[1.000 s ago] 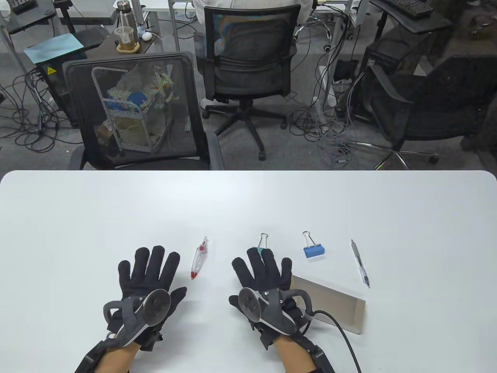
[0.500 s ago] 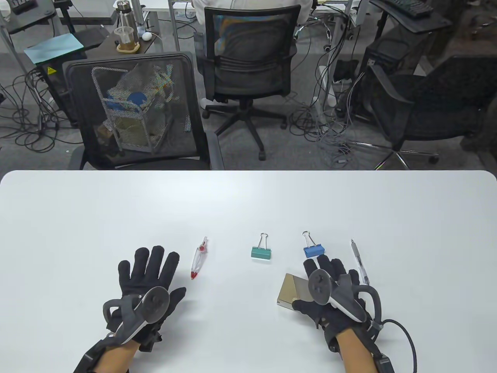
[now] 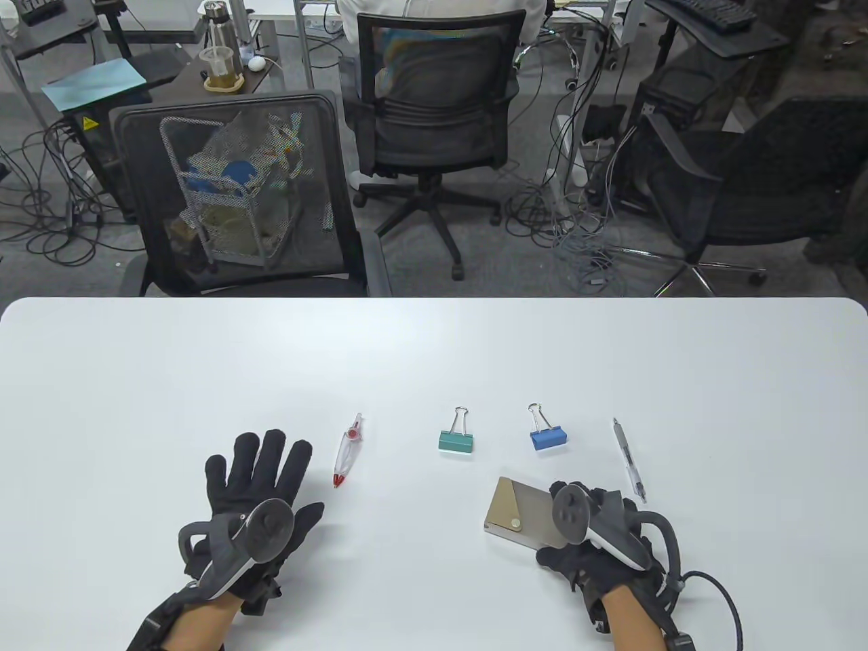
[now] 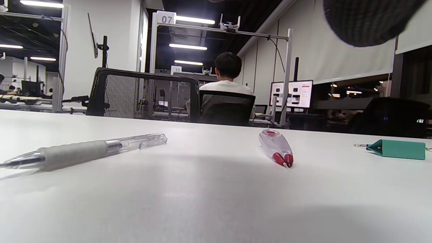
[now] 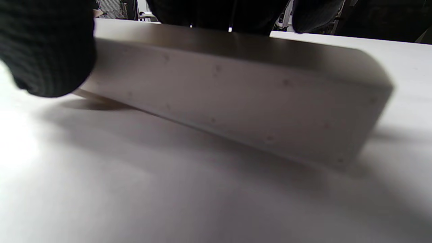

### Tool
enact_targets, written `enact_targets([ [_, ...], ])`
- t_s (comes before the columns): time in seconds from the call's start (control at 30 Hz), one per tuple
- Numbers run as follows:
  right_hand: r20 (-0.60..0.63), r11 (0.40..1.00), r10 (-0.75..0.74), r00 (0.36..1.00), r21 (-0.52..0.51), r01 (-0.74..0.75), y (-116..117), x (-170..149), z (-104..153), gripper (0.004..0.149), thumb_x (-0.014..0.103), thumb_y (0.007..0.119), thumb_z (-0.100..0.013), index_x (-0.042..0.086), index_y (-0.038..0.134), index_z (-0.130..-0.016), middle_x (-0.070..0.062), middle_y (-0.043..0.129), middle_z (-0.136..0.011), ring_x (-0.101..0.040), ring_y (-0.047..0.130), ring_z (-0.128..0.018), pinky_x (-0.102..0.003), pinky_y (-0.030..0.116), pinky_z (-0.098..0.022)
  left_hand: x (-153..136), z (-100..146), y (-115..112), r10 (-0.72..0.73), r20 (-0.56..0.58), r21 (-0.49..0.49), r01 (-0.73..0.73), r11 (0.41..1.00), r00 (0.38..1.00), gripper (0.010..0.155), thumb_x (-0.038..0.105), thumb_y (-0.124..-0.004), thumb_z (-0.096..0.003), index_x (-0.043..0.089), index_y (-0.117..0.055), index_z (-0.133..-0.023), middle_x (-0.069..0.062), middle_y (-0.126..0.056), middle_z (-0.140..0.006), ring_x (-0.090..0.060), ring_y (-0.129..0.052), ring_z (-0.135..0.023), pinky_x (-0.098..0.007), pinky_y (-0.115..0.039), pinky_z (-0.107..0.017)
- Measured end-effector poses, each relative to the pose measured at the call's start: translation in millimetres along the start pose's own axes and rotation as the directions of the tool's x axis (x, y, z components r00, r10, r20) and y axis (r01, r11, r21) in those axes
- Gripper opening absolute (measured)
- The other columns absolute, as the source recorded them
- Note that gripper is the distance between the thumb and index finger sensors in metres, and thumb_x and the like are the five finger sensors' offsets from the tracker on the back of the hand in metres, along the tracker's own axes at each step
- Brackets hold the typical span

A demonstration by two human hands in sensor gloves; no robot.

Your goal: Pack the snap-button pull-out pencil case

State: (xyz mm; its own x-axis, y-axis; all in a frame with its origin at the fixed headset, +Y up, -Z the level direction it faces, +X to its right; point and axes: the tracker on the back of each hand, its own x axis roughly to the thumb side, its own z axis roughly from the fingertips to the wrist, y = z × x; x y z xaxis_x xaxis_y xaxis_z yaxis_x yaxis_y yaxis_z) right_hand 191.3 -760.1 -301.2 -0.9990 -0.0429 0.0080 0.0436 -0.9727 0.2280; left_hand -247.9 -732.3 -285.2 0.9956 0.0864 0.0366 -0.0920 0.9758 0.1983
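The pencil case is a flat beige-grey box with a snap button on its tan flap, lying at the near right. My right hand grips its right part, fingers over the top and thumb on the near side. The right wrist view shows its long side, the thumb at its left end, and a shadow beneath it. My left hand rests flat and open on the table, holding nothing. One of its fingertips hangs into the left wrist view.
A clear-and-red pen-shaped item lies right of my left hand. A green binder clip, a blue binder clip and a clear pen lie beyond the case. A grey-grip pen shows only in the left wrist view.
My right hand has moved right from the green clip onto the case, drawn back toward the near edge and taken hold of it. The case has turned, showing its flap. The left hand stays.
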Motion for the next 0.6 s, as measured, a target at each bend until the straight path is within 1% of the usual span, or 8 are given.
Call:
enact_targets([
  [0.23,0.021,0.999,-0.022,1.000,-0.029,0.022,-1,2,0,0.091,0.067,0.084,-0.031,0.035,0.046,-0.107,0.004,0.060,-0.116,-0.030,0.067,-0.103,-0.058,0.052,-0.077,0,0,0,-0.003,-0.001,-0.001,0.003,1.000,1.000,0.090,0.071,-0.073,-0.0336,0.057,-0.025,-0.109,0.016,-0.023,-0.125,-0.025,-0.016,-0.122,-0.064,-0.017,-0.085],
  [0.33,0.052,0.998,-0.028,0.998,-0.062,0.031,-6,14,1,0.091,0.067,0.085,-0.031,0.035,0.046,-0.107,0.004,0.060,-0.115,-0.030,0.066,-0.103,-0.058,0.052,-0.077,0,0,0,-0.005,0.001,-0.001,0.005,1.000,1.000,0.090,0.071,-0.073,-0.0335,0.057,-0.025,-0.109,0.016,-0.023,-0.125,-0.024,-0.016,-0.122,-0.064,-0.017,-0.085],
  [0.43,0.097,0.995,-0.032,0.995,-0.095,0.041,-13,35,0,0.091,0.066,0.085,-0.031,0.035,0.046,-0.107,0.005,0.059,-0.116,-0.030,0.066,-0.103,-0.057,0.053,-0.077,0,-1,-1,-0.006,0.001,-0.002,0.006,1.000,1.000,0.090,0.071,-0.073,-0.0335,0.057,-0.026,-0.109,0.016,-0.023,-0.125,-0.024,-0.016,-0.122,-0.064,-0.017,-0.085],
  [0.6,0.197,0.986,-0.047,0.979,-0.146,0.077,-29,88,-2,0.091,0.066,0.086,-0.030,0.038,0.046,-0.106,0.008,0.058,-0.116,-0.028,0.065,-0.105,-0.056,0.053,-0.079,0,0,-1,-0.005,0.002,-0.001,0.005,1.000,1.000,0.090,0.071,-0.073,-0.0336,0.057,-0.025,-0.109,0.016,-0.023,-0.125,-0.025,-0.016,-0.122,-0.064,-0.017,-0.085],
])
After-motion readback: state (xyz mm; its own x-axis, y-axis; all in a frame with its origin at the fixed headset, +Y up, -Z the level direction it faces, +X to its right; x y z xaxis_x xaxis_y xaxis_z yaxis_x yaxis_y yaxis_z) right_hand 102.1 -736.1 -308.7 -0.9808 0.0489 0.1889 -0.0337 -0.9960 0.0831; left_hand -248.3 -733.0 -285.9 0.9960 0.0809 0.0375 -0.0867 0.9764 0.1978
